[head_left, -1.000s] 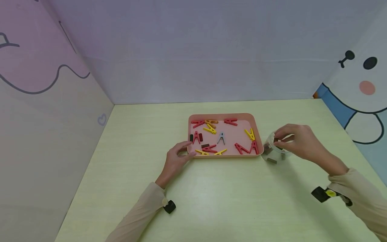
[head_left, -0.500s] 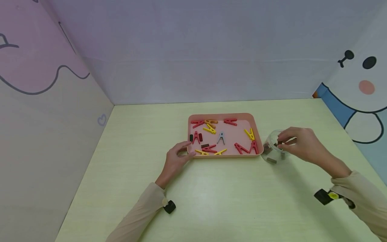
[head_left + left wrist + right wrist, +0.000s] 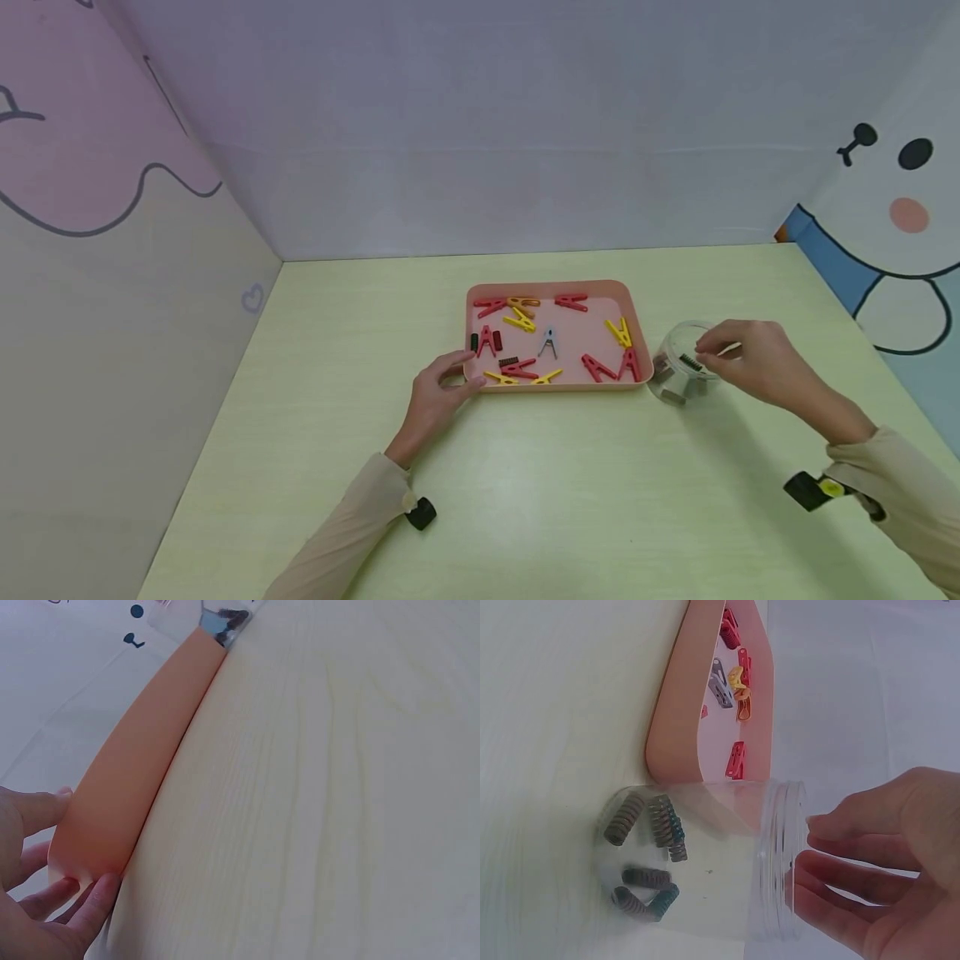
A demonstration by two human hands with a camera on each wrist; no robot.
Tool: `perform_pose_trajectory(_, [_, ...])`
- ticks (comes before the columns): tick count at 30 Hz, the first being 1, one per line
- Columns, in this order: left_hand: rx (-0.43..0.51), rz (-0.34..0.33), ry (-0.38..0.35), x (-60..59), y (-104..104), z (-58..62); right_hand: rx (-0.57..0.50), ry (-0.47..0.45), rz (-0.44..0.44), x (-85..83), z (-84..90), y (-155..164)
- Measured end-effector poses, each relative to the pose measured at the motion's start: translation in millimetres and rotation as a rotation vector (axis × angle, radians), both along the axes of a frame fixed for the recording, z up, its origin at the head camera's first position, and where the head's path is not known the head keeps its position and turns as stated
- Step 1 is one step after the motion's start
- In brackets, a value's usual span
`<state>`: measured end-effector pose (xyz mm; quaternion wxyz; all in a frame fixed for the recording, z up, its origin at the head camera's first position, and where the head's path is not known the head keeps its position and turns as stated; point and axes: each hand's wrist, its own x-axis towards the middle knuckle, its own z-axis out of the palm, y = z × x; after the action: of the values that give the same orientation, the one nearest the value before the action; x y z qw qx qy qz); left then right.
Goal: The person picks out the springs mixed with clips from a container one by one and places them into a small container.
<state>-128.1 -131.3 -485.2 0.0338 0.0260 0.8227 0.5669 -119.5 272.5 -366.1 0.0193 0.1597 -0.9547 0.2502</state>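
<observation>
- Resting at the near left corner of the pink tray (image 3: 637, 321), the left hand (image 3: 438, 392) has its thumb on the rim and its curled fingers (image 3: 86, 896) against the outer wall, so it grips that corner.
- Hovering over the mouth of the clear jar (image 3: 678, 375), the right hand (image 3: 750, 354) pinches a small dark spring (image 3: 691, 362) between its fingertips, just above the rim.
- The jar stands on the pale green surface (image 3: 525, 492), directly under the right fingers and just beside the tray's right edge.
- Several coiled springs (image 3: 649, 859) lie at the bottom of the jar, below the right fingers, as the right wrist view shows.
- Red, yellow and one grey clothes pegs (image 3: 551, 342) lie scattered inside the tray, between the two hands.
- A few more dark springs (image 3: 508, 362) lie in the tray near the left fingers.
</observation>
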Motion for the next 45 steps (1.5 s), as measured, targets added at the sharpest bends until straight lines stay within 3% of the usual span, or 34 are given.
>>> perform_pose_trajectory(15, [0.017, -0.002, 0.001, -1.7, -1, -0.4, -0.003, 0.025, -0.017, -1.8, 11.5, -18])
perform_pose_trajectory(26, [0.027, -0.009, 0.006, -1.9, -1, -0.1, -0.029, 0.097, 0.004, -4.0, 19.8, -37])
perform_pose_trajectory(45, [0.022, -0.008, 0.003, -0.5, -1, -1.5, -0.151, 0.039, -0.019, -12.3, 16.4, -80])
